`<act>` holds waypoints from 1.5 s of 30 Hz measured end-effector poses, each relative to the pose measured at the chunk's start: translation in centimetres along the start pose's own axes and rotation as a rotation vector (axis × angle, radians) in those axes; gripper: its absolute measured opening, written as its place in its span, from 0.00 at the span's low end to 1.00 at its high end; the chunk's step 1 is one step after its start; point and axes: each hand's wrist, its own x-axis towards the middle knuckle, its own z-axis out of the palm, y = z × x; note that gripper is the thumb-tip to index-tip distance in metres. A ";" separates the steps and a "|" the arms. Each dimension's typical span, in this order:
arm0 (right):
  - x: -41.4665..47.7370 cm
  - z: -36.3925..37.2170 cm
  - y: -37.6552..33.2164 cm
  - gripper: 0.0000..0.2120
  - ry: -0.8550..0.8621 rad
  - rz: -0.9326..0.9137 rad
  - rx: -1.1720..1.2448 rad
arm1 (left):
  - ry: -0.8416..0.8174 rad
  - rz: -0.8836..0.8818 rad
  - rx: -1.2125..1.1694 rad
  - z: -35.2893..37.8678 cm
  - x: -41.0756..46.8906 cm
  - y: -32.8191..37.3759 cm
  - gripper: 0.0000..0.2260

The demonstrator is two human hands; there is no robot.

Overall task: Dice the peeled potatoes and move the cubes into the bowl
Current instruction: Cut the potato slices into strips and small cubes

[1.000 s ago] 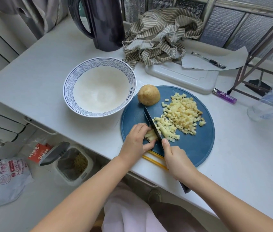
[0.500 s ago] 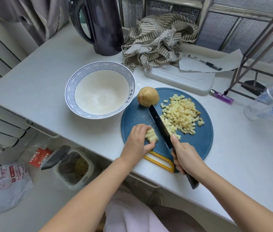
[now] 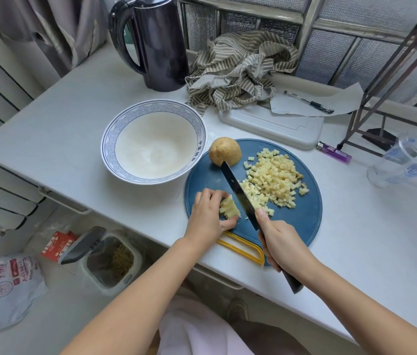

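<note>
Item 1, left hand (image 3: 208,213): we are curling its fingers over a bundle of potato strips (image 3: 230,209), thumb at the near end, pinning it to the blue cutting board (image 3: 302,224) by the board's near-left edge.

Item 2, right hand (image 3: 282,243): we are gripping the handle of the knife (image 3: 238,192), forefinger lying along the spine. The blade is slanting across the board just right of the bundle, its tip pointing at the whole potato (image 3: 225,155). We cannot tell whether the edge is touching the board.

Item 3, potato cubes (image 3: 275,179): these are lying in a loose heap right of the blade, over the board's middle and far side.

Item 4, whole potato: it is sitting at the board's far-left edge, just beside the bowl (image 3: 111,139).

Item 5, bowl: white inside with a blue patterned rim, it is standing on the white counter (image 3: 61,124), left of the board.

Item 6, background: a dark kettle (image 3: 162,44), a striped cloth (image 3: 238,69), a white tray (image 3: 271,125), a pen (image 3: 308,101) on paper (image 3: 343,101), and a purple lighter (image 3: 334,152) are lying beyond the board.
</note>
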 end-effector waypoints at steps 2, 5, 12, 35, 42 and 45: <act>-0.1 0.3 0.0 0.31 0.006 -0.011 -0.014 | -0.003 -0.002 -0.011 -0.1 0.0 0.0 0.22; -0.2 0.9 -0.1 0.30 0.017 -0.035 -0.042 | -0.005 0.011 -0.059 -0.5 -0.2 -0.2 0.25; -0.2 2.0 -0.2 0.30 0.030 -0.040 -0.067 | -0.013 0.019 -0.086 -1.3 -0.5 -0.5 0.22; 0.2 1.5 -1.2 0.30 -0.058 0.109 -0.038 | -0.076 0.001 -0.086 -1.6 0.2 -0.4 0.19; 1.0 1.2 -1.1 0.29 -0.090 0.177 0.039 | -0.107 -0.025 -0.079 -1.7 0.4 -0.3 0.20; 1.0 1.8 -0.9 0.30 -0.065 0.147 -0.002 | -0.104 -0.026 -0.074 -1.6 0.4 -0.2 0.19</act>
